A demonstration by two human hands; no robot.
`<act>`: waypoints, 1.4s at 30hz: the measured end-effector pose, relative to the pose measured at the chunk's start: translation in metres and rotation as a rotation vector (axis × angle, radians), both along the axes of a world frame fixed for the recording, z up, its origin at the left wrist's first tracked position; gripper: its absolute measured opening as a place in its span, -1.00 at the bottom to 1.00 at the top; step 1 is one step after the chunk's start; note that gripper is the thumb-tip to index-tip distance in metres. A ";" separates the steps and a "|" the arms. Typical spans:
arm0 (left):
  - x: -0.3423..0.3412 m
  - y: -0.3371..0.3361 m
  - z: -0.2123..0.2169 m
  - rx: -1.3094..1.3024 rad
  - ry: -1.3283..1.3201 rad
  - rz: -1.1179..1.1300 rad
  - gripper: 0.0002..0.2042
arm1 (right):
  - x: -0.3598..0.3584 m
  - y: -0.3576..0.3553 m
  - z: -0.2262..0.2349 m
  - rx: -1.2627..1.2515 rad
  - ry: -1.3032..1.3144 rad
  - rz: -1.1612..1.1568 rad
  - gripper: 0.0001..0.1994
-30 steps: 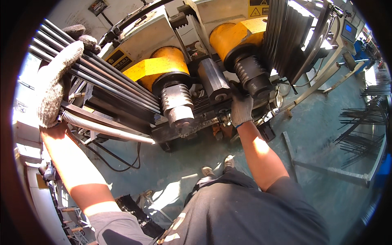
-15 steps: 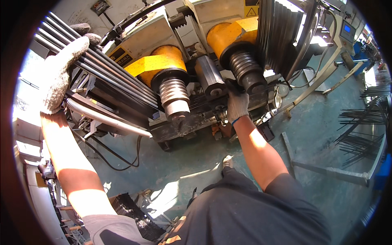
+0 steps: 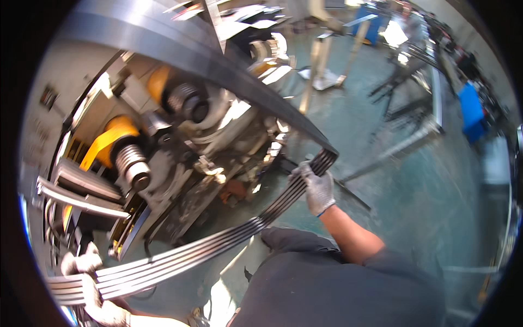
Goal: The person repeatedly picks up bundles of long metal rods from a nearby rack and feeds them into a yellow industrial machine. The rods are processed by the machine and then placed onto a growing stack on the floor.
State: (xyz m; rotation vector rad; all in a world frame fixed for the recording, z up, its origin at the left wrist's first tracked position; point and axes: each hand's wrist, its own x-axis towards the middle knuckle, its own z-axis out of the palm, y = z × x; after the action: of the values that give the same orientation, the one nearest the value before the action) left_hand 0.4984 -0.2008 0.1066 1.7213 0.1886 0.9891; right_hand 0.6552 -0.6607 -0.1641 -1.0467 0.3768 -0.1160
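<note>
The person holds a bundle of long dark metal strips (image 3: pixel 218 246) with both gloved hands, carrying it in front of the body across the lower half of the view. The right hand (image 3: pixel 315 188), in a grey work glove, is closed around the bundle near its right end, where the strips' cut ends (image 3: pixel 325 158) show side by side as a row of thin edges. The left hand (image 3: pixel 87 272), also gloved, grips the bundle near its left end at the lower left edge of the picture; its fingers wrap the strips, though part of the hand is cut off by the rim. The bundle sags in a gentle curve between the two hands, clear of the green floor (image 3: pixel 414 180). Behind it stands a rolling machine (image 3: pixel 180 163) with ribbed steel rollers (image 3: pixel 131 163) and yellow guards (image 3: pixel 106 139). A broad curved metal band (image 3: pixel 180 43) arcs overhead from the upper left toward the right hand. Metal racks (image 3: pixel 414 82) stand farther off on the floor.
</note>
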 end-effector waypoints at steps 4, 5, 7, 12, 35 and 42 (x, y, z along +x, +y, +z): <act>-0.004 -0.051 -0.121 -0.511 0.074 -0.282 -0.42 | -0.072 -0.188 0.005 -0.675 -0.104 -0.468 -0.91; -0.002 -0.122 -0.121 -0.777 0.248 -0.139 -0.53 | -0.087 -0.235 0.004 -0.937 -0.172 -0.646 -0.91; 0.000 -0.157 -0.210 -0.599 0.331 -0.571 -0.59 | -0.106 -0.315 0.030 -1.173 -0.181 -0.804 -0.90; -0.043 -0.294 -0.327 -1.621 0.843 -0.671 -0.48 | -0.085 -0.493 0.112 -1.245 -0.107 -0.807 -0.72; -0.096 -0.440 -0.298 -1.035 0.803 -0.021 -0.56 | 0.074 -0.705 0.000 -2.125 0.753 -0.499 -0.34; -0.240 -0.350 -0.289 -1.151 0.458 0.241 -0.54 | -0.157 -0.413 -0.275 -1.740 0.302 0.895 -0.65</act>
State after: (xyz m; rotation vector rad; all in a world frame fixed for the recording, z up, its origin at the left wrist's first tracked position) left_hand 0.2587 -0.5505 -0.1825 0.8120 1.0569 0.4334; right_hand 0.4985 -1.0737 -0.4391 -2.8694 -0.0654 0.6576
